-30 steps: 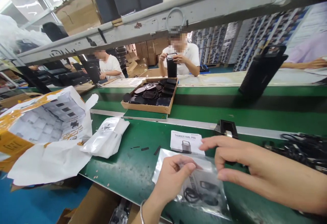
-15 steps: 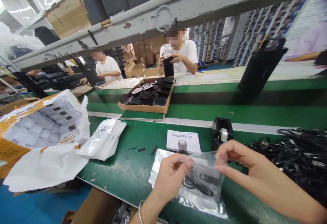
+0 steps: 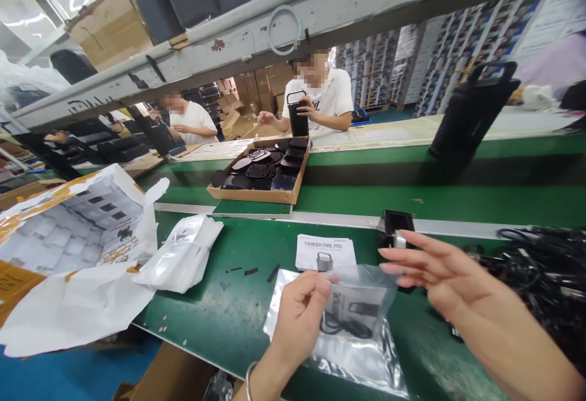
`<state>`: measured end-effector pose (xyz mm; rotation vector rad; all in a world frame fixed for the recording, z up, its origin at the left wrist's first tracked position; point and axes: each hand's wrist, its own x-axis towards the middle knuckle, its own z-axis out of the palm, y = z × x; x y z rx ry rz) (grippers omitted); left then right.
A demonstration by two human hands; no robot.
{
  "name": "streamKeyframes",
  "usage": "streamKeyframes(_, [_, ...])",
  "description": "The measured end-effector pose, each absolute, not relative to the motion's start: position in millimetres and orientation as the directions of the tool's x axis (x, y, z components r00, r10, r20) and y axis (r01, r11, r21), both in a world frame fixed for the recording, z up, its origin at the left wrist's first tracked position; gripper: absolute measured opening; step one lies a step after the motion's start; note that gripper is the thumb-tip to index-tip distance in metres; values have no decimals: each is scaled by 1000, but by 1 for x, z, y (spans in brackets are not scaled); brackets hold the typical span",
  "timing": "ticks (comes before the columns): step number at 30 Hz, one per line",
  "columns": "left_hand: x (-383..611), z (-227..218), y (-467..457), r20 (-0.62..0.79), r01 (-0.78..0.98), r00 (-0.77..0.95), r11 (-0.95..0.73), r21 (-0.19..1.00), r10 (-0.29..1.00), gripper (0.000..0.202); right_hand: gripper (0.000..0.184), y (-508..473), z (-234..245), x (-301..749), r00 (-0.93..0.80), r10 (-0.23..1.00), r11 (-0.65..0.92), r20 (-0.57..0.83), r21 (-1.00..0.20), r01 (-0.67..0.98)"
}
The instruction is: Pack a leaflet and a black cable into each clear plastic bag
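At the green bench's near edge, our left hand [image 3: 300, 315] pinches the clear plastic bag [image 3: 354, 321], black cable already inside; our right hand [image 3: 439, 273] hovers open-fingered, mouth unsealed.

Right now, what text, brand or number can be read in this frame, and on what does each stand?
"THUNDERTRAIL PRO": on the white leaflet lying on the green table.
Smaller line under that title: too small to read.
Orange and white printed sheet at left: print blurred, unreadable.
Posters on the far wall: too small to read.
Clear bag: no readable print.
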<state>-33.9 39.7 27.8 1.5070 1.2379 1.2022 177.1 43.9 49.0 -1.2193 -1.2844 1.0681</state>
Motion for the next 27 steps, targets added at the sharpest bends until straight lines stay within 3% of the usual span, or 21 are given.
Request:
streamKeyframes(1, [-34, 28, 40, 170, 188, 62, -179, 966, 983, 36, 53, 45, 46, 176, -33, 994, 106, 102, -982, 157])
streamKeyframes(4, [-34, 26, 42, 183, 158, 57, -190, 969, 981, 29, 23, 49, 39, 169, -185, 983, 85, 17, -926, 368])
streamKeyframes(5, [-36, 25, 43, 186, 147, 44, -191, 971, 981, 26, 23, 50, 38, 167, -206, 978, 77, -9, -911, 405])
streamKeyframes(10, [-51, 24, 52, 93, 52, 72, -97, 994, 993, 15, 23, 51, 32, 167, -214, 969, 206, 126, -886, 415])
streamKeyframes(12, [-56, 27, 53, -12, -110, 99, 23, 994, 995, 22, 22, 51, 29, 169, -223, 956, 269, 188, -867, 421])
streamKeyframes(15, [-55, 29, 53, -86, -309, 136, 125, 943, 987, 47, 21, 50, 25, 171, -241, 940, 324, 240, -845, 425])
streamKeyframes(17, [-50, 27, 53, -94, -218, 147, 126, 968, 985, 55, 23, 49, 23, 169, -265, 928, 357, 264, -832, 424])
streamKeyframes(19, [-43, 22, 52, -114, -41, 136, 120, 992, 984, 44, 25, 47, 21, 168, -284, 915, 388, 287, -820, 422])
streamKeyframes(22, [-36, 12, 52, -108, 82, 121, 99, 992, 987, 29, 22, 46, 18, 173, -120, 958, 287, 262, -833, 473])
streamKeyframes(25, [-34, 3, 52, -64, 14, 87, 63, 998, 994, 27, 35, 52, 13, 187, 264, 948, -9, 178, -814, 581])
streamKeyframes(27, [-33, -2, 51, -50, -47, 66, 53, 997, 997, 27, 40, 59, 9, 197, 368, 919, -145, 141, -747, 649])
